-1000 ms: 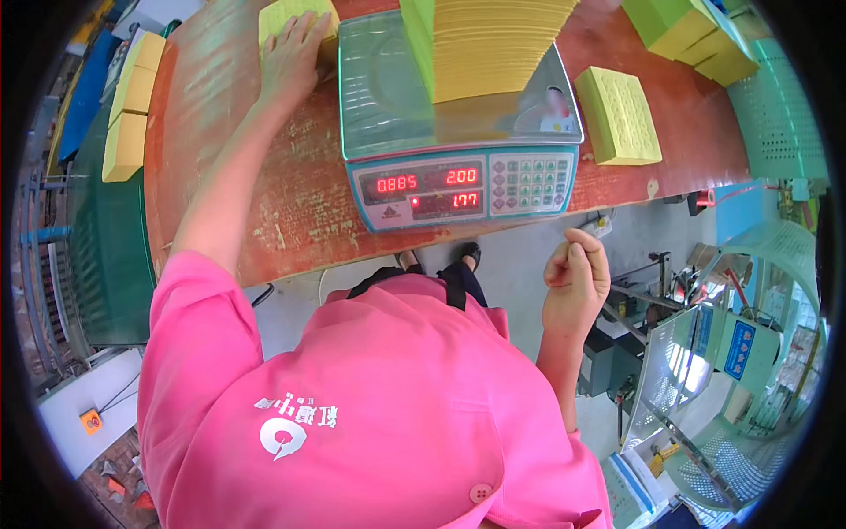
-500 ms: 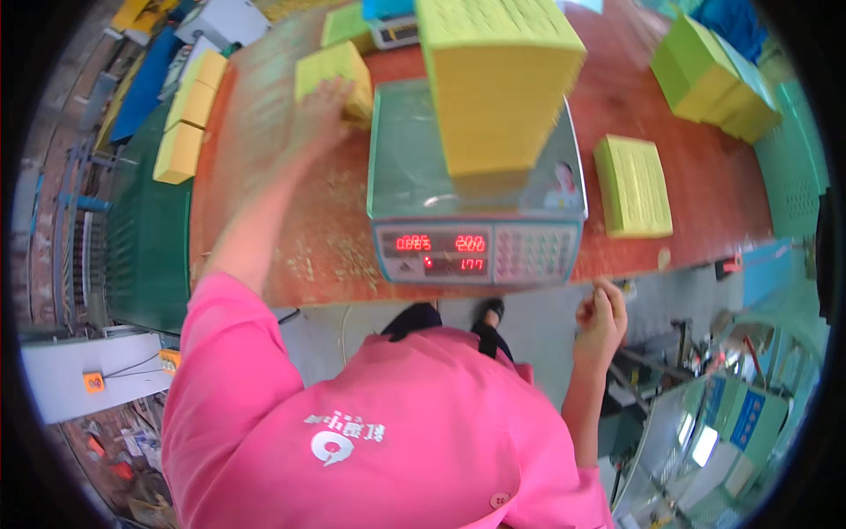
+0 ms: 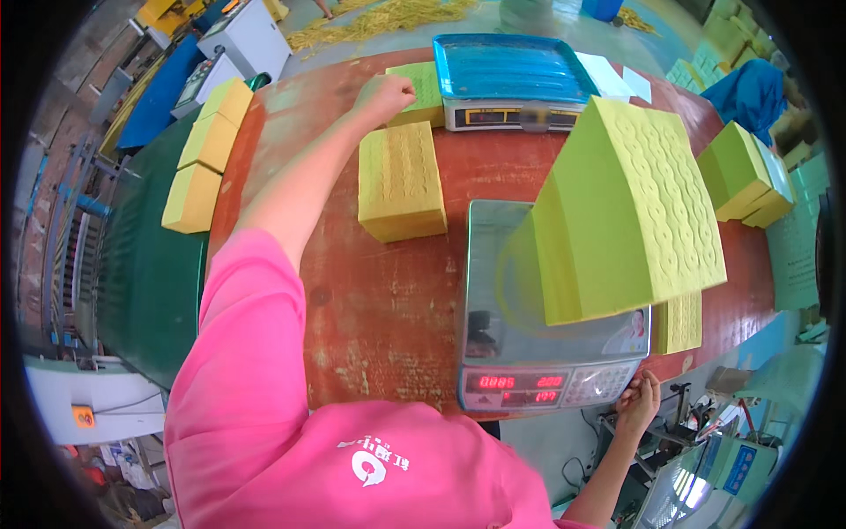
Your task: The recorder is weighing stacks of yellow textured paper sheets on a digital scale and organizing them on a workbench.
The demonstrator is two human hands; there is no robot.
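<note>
My left hand (image 3: 385,95), its fingers curled closed, is beside a yellow-green block (image 3: 418,99) at the back of the table; whatever its palm may hold is hidden. Nearer me lies another yellow block (image 3: 402,181), wavy rows pressed into its top. A tall yellow stack (image 3: 586,225) with the same pattern stands on the digital scale (image 3: 493,331), whose red display is lit. Just off the scale's front right corner, my right hand (image 3: 639,406) hangs with loosely curled fingers and nothing visible in them.
A second scale with a blue tray (image 3: 515,69) stands at the back, beside white sheets (image 3: 604,75). More yellow blocks (image 3: 680,324) lie right of the near scale, at the far right (image 3: 740,172), and along the left side (image 3: 192,198). The red table (image 3: 370,317) has worn patches.
My left hand has left the nearer yellow block and moved farther back, its fingers now curled. The view has shifted, bringing the rear scale into sight. My right hand remains near the table's front edge.
</note>
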